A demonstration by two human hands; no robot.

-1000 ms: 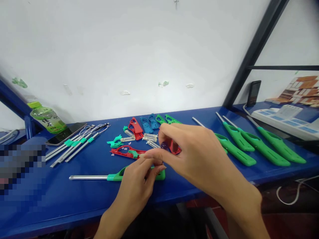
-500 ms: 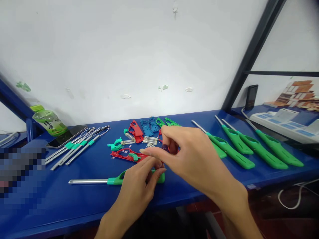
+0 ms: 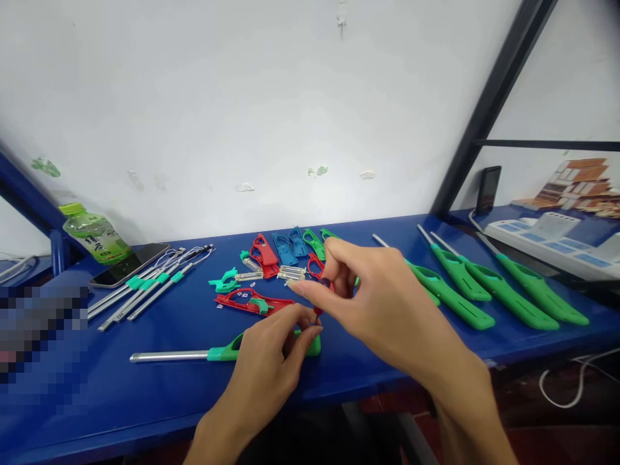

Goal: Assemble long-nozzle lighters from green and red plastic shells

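A green lighter with a silver tube [image 3: 169, 356] lies across the blue table near its front edge. Over its handle rests my left hand [image 3: 271, 355], thumb and fingertips pinched round the lower end of a small dark red screwdriver [image 3: 318, 310]. My right hand [image 3: 372, 290] holds the top of that screwdriver between thumb and forefinger, slightly above the left fingertips. The tool stands nearly upright, its tip hidden by the left fingers. Just behind lies a red half shell [image 3: 276, 304] with a small green piece on it.
Blue half shells [image 3: 283, 248], clear fuel tanks [image 3: 291, 273] and green parts are strewn behind the hands. Several finished-looking green lighters [image 3: 513, 300] lie at right. Metal tubes with wires [image 3: 155, 290], a phone [image 3: 128, 266] and a bottle [image 3: 97, 236] are at left.
My right hand has shifted slightly right, and its fingers have turned a little on the screwdriver. The tube's tip has moved slightly left. My left hand stays in place.
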